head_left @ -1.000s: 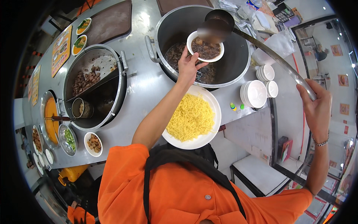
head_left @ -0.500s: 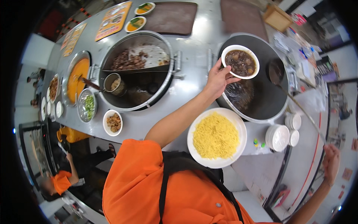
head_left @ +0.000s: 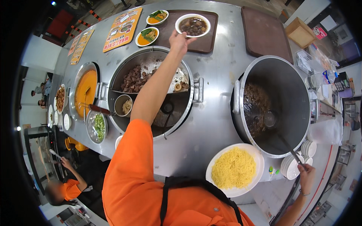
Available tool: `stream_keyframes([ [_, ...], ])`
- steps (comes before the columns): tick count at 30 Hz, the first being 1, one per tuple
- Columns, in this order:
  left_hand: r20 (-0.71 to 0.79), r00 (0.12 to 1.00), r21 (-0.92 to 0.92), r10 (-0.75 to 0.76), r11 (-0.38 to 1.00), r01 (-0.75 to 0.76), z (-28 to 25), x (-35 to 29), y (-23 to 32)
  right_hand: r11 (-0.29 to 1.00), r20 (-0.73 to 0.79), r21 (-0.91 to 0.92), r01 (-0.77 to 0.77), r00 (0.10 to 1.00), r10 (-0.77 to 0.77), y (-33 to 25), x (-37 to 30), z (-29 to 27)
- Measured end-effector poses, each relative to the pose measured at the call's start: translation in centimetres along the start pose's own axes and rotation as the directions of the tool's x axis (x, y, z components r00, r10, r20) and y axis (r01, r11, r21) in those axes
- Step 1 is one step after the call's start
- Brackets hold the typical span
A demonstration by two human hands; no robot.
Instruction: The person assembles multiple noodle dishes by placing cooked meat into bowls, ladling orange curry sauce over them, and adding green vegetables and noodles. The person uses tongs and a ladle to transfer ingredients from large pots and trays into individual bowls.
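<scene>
My left hand (head_left: 179,42) is closed on the rim of a white bowl (head_left: 193,25) of dark broth with chunks in it. That bowl is at the brown tray (head_left: 211,41) at the far side; whether it touches the tray I cannot tell. My right hand (head_left: 307,176) grips the end of a long-handled ladle (head_left: 288,145), whose head dips into dark liquid inside the tall metal pot (head_left: 294,90). In front of this pot lies a white plate (head_left: 260,165) heaped with yellow noodles (head_left: 233,168).
Left of centre stands a divided pot (head_left: 190,81) with meat pieces. Beside it are a pan of orange sauce (head_left: 85,88) and a bowl of chopped greens (head_left: 98,126). Two filled bowls (head_left: 147,36) sit near the tray. Stacked white bowls (head_left: 292,165) are at right. A co-worker (head_left: 71,184) is lower left.
My left hand has carried the bowl of broth leftward and away from me, from over the tall pot to the tray. My right hand has come inward, and the ladle head is lowered into the pot.
</scene>
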State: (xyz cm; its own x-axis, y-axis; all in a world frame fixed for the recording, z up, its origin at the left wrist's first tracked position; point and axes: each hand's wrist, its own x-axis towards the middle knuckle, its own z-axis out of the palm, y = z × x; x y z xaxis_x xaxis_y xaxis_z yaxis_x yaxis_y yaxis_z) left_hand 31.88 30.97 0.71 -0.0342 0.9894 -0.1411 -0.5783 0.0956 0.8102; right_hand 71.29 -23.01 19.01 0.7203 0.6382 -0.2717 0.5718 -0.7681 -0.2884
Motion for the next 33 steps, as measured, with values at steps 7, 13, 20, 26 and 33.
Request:
stream_keyframes([
  [7,-0.170,0.985,-0.025,-0.003,1.000,-0.002,-5.0,14.4,-4.0,0.990,0.034,0.084,-0.111,0.994,0.108,0.8,0.1,4.7],
  [13,-0.234,0.971,-0.060,-0.043,0.998,0.030,-4.9,18.9,-5.3,0.990,0.013,-0.038,-0.134,0.991,0.134,-1.9,-0.4,6.1],
  [20,-0.170,0.985,0.021,0.037,0.999,-0.034,-6.1,15.4,-3.7,0.994,0.058,-0.095,-0.052,0.997,0.058,-0.9,1.4,7.9],
  [26,0.070,0.839,0.550,0.539,0.681,-0.483,-9.4,-21.2,8.3,0.959,0.011,-0.216,0.182,0.983,-0.184,4.1,4.9,11.1],
  [33,-0.642,0.599,0.767,0.478,0.389,0.511,-37.1,-48.1,13.2,0.891,0.155,-0.274,0.361,0.931,-0.330,0.3,7.5,10.9],
])
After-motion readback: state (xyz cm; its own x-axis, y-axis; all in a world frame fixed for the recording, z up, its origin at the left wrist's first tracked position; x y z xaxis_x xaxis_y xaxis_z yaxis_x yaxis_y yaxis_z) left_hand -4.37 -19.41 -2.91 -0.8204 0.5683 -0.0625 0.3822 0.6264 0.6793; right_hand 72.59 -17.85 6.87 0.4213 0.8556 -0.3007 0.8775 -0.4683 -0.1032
